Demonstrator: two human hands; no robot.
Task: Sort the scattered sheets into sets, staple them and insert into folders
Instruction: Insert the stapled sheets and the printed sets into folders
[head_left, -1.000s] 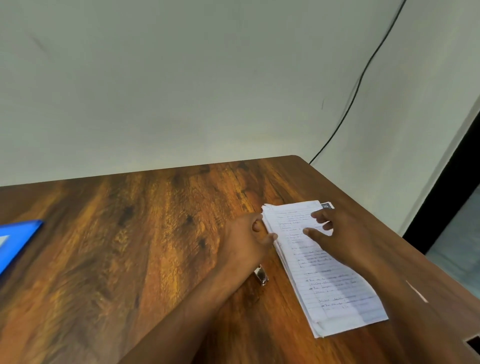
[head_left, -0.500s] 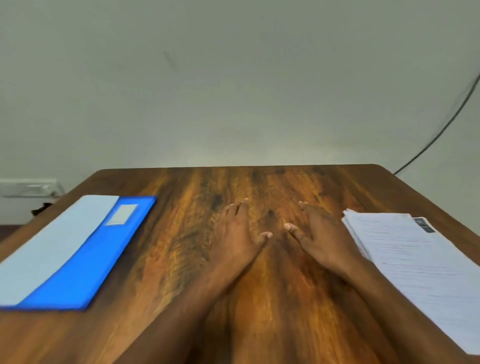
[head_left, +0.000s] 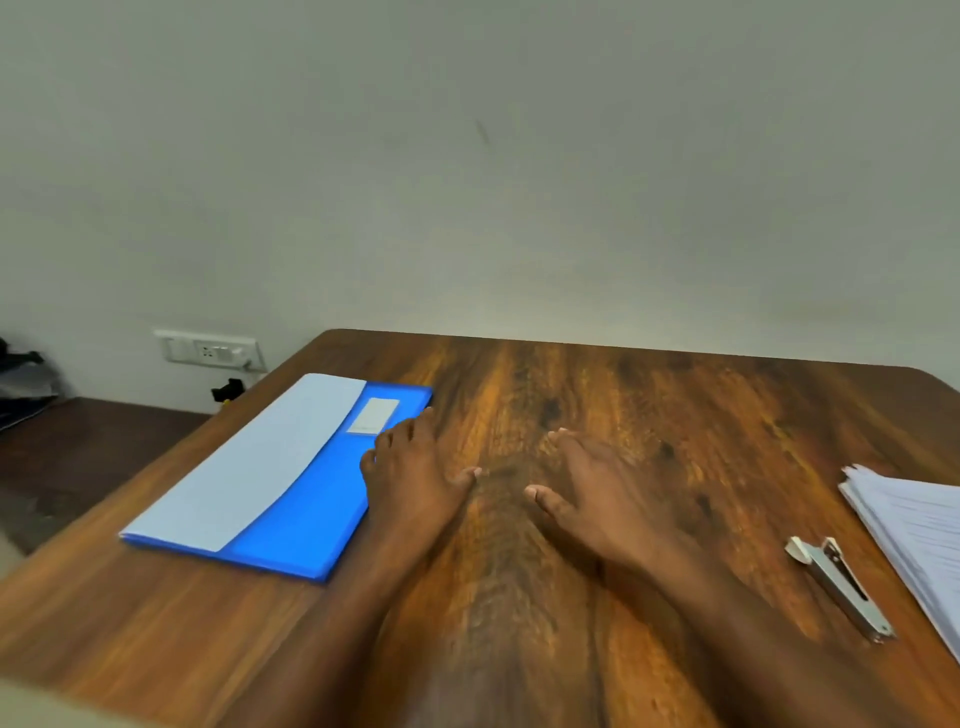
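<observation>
A blue folder (head_left: 291, 525) with a pale flap and a white label lies flat on the left of the wooden table (head_left: 649, 395). My left hand (head_left: 415, 467) is flat and empty, its fingers at the folder's right edge. My right hand (head_left: 592, 488) hovers palm down over bare wood at the middle, holding nothing. A stack of handwritten lined sheets (head_left: 919, 535) lies at the right edge, partly cut off by the frame. A metal stapler (head_left: 841, 587) lies on the table just left of that stack.
A plain wall stands behind the table. A wall socket panel (head_left: 208, 351) with a black plug below it is at the left, beside a lower dark surface (head_left: 78, 447). Bare wood stretches between the folder and the stapler.
Both hands left the sheet stack and moved left across the table. The view swung left, bringing the blue folder fully into sight; my left hand now reaches its edge.
</observation>
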